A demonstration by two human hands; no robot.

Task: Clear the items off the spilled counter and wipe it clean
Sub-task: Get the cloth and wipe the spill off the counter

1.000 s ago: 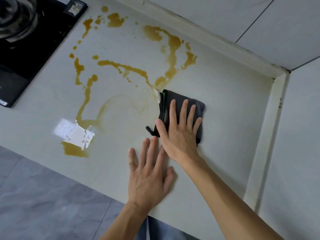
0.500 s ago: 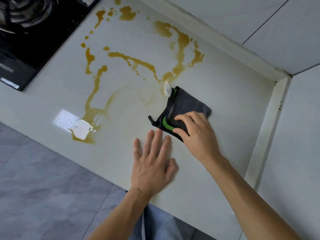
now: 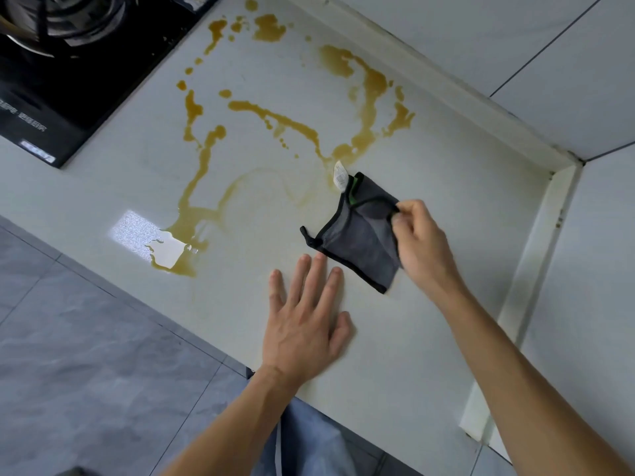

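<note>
A dark grey cloth (image 3: 360, 238) with a green inner edge and a white tag lies partly lifted on the pale counter (image 3: 429, 338). My right hand (image 3: 417, 238) pinches its upper right edge between thumb and fingers, raising that side. My left hand (image 3: 305, 324) rests flat on the counter just below and left of the cloth, fingers spread. A brown liquid spill (image 3: 202, 159) runs in streaks and puddles across the counter to the left of and behind the cloth. A thin smeared arc lies between the spill and the cloth.
A black stove (image 3: 68, 63) with a burner fills the upper left corner. White tiled walls (image 3: 515, 46) and a raised backsplash close off the back and right sides. The counter's front edge runs diagonally over a grey tiled floor (image 3: 86, 355).
My right hand went from pressing flat on the cloth to curling and pinching its edge, lifting that side and showing the green edge. The left hand stayed flat on the counter.
</note>
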